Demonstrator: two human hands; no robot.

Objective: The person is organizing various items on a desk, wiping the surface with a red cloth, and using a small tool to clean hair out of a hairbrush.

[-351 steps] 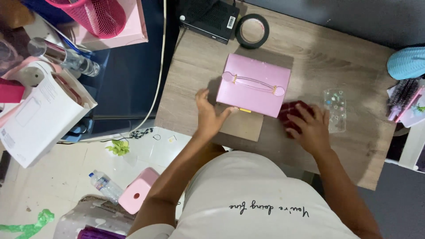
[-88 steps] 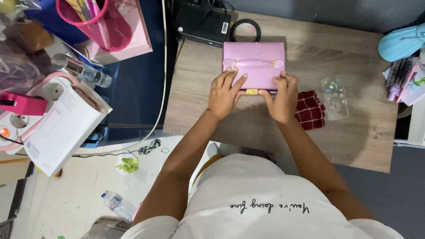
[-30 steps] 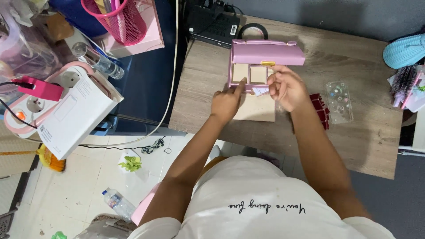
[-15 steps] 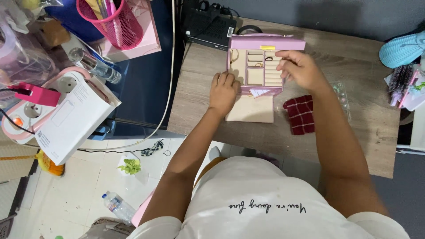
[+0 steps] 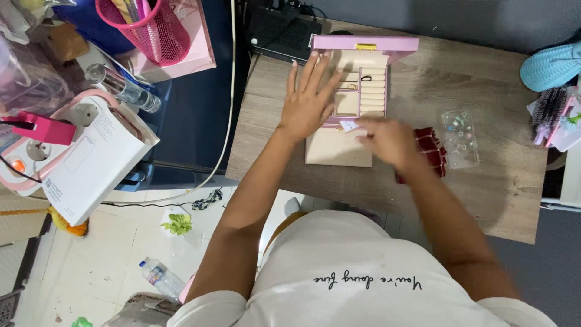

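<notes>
Pink jewellery box (image 5: 357, 91) open at the tabletop (image 5: 484, 181) rear. My left hand (image 5: 308, 103) lies flat, fingers spread, across its trays; right hand (image 5: 387, 140) blurred, grip unclear. Box: rigid, light, hinged lid floppy — hold the base sides.

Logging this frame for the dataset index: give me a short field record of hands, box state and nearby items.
left hand: flat, fingers spread over open box's left side
right hand: blurred, at box's front edge by small white tag
jewellery box: pink, lid raised, cream compartments showing
red checked cloth: right of box, partly under right hand
clear case: further right on wooden table
</notes>
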